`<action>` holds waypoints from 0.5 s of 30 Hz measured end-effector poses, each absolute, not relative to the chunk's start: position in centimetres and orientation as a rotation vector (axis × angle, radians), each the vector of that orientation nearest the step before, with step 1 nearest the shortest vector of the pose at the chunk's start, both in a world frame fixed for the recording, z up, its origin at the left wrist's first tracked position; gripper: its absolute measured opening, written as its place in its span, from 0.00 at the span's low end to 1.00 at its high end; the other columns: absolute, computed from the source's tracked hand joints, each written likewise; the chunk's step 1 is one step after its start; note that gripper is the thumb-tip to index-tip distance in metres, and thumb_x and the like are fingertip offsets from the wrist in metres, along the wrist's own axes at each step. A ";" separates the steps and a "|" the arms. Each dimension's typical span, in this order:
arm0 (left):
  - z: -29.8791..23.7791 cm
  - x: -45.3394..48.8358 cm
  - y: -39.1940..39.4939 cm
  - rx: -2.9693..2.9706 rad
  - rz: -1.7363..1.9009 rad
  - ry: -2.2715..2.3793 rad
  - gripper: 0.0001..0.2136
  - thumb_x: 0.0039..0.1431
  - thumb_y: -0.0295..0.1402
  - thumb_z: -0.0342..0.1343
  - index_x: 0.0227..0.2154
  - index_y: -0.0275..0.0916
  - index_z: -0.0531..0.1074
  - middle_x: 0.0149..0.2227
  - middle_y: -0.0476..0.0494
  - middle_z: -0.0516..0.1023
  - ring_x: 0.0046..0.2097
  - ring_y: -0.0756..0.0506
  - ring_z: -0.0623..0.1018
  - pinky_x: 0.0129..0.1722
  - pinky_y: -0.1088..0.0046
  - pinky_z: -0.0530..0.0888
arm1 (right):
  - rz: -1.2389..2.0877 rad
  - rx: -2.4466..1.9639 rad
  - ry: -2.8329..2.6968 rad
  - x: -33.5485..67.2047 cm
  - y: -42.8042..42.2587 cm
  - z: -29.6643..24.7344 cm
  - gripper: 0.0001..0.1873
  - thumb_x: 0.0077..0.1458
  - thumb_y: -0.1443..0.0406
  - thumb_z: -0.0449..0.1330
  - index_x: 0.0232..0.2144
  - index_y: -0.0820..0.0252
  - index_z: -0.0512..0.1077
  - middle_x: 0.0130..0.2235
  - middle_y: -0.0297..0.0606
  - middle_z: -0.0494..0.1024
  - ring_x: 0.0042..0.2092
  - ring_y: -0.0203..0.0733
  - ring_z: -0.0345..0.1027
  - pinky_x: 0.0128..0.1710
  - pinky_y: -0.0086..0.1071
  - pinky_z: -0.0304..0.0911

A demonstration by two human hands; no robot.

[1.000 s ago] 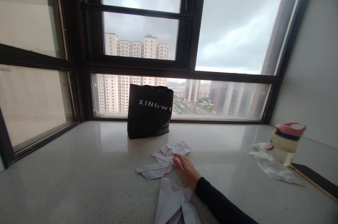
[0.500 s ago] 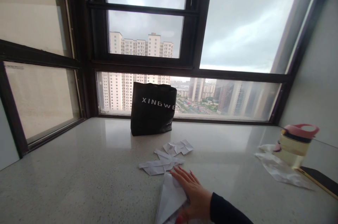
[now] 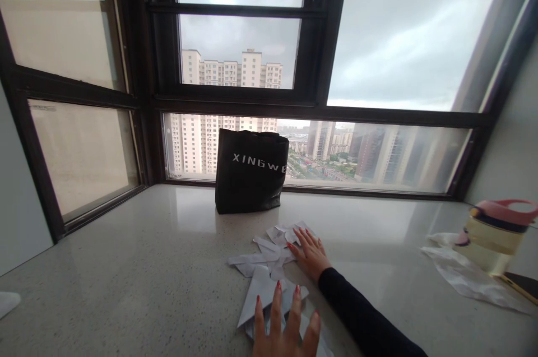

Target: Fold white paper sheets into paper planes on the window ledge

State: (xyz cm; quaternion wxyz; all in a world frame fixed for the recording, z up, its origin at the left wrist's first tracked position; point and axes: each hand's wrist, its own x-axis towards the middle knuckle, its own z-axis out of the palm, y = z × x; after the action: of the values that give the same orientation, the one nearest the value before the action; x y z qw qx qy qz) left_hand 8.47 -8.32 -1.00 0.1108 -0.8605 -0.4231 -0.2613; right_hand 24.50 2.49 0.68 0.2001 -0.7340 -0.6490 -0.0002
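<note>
Nearest the viewer on the sill [image 3: 126, 267], the left hand [image 3: 279, 341] has its grip spread apart over folded white papers [image 3: 254, 296], contact unclear, while towards the right edge lie a dark phone [image 3: 521, 287] and a pink-lidded bottle [image 3: 496, 236]. Farther in, the right hand [image 3: 311, 256], grip also apart, rests fingertips on farther white papers [image 3: 275, 233], short of a black bag [image 3: 252, 183] near the far edge.

The bottom edge crops the left hand [image 3: 283, 339], which covers some paper [image 3: 254, 287] at lower centre. The phone [image 3: 523, 283] runs off the right edge, an unidentifiable white object [image 3: 8, 302] off the left.
</note>
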 end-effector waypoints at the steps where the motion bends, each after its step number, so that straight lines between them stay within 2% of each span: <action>1: -1.0 8.7 -7.8 -2.552 -0.767 -1.222 0.16 0.57 0.34 0.39 0.46 0.61 0.57 0.52 0.53 0.61 0.53 0.34 0.58 0.46 0.43 0.53 | 0.015 -2.070 -1.806 24.9 2.8 0.5 0.24 0.52 0.55 0.43 0.51 0.56 0.55 0.54 0.39 0.55 0.57 0.46 0.39 0.52 0.49 0.35; 3: -0.9 8.3 -6.6 -2.688 -0.704 -1.167 0.16 0.55 0.38 0.41 0.47 0.62 0.55 0.53 0.53 0.58 0.54 0.33 0.55 0.46 0.40 0.48 | 0.047 -2.084 -1.814 25.2 3.0 0.3 0.23 0.53 0.56 0.42 0.49 0.56 0.57 0.53 0.39 0.59 0.56 0.47 0.41 0.52 0.50 0.35; 5: -0.4 7.0 -5.1 -2.887 -0.541 -1.155 0.22 0.48 0.47 0.45 0.49 0.56 0.55 0.55 0.47 0.55 0.54 0.29 0.52 0.44 0.37 0.47 | 0.075 -2.064 -1.845 24.9 2.4 0.1 0.23 0.54 0.57 0.40 0.49 0.56 0.58 0.52 0.38 0.61 0.55 0.45 0.45 0.52 0.48 0.37; 7: 0.2 5.4 -3.6 -2.973 -0.433 -1.236 0.25 0.47 0.50 0.44 0.49 0.51 0.56 0.55 0.44 0.54 0.55 0.30 0.50 0.45 0.39 0.45 | 0.098 -2.028 -1.881 24.3 1.2 0.0 0.23 0.54 0.57 0.37 0.50 0.55 0.57 0.51 0.37 0.62 0.54 0.43 0.49 0.52 0.45 0.40; 9: 0.6 3.9 -2.3 -2.963 -0.403 -1.373 0.24 0.48 0.48 0.43 0.49 0.50 0.56 0.55 0.44 0.54 0.55 0.33 0.52 0.47 0.43 0.47 | 0.119 -1.995 -1.915 23.6 -0.2 0.0 0.23 0.54 0.56 0.37 0.50 0.53 0.56 0.51 0.35 0.63 0.52 0.41 0.52 0.52 0.42 0.43; 12: 0.6 2.4 -1.3 -2.910 -0.428 -1.439 0.23 0.49 0.34 0.45 0.51 0.47 0.54 0.56 0.46 0.52 0.55 0.39 0.54 0.50 0.51 0.50 | 0.185 -1.905 -1.928 22.6 -2.5 0.0 0.25 0.53 0.53 0.38 0.51 0.53 0.54 0.51 0.36 0.63 0.52 0.42 0.52 0.52 0.40 0.43; 15: 0.2 1.6 -1.0 -2.799 -0.519 -1.489 0.25 0.46 0.28 0.45 0.51 0.44 0.54 0.57 0.46 0.50 0.56 0.40 0.52 0.50 0.54 0.51 | 0.298 -1.704 -1.987 21.7 -4.3 0.4 0.35 0.46 0.48 0.47 0.54 0.58 0.49 0.54 0.42 0.57 0.54 0.46 0.47 0.52 0.42 0.41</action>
State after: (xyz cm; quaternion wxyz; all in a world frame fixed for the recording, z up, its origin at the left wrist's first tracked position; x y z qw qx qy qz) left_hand 1.56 -1.05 0.22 -0.0353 -0.8707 -0.4632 -0.1616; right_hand 21.68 -4.27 0.38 0.2508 -0.6259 -0.7303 0.1096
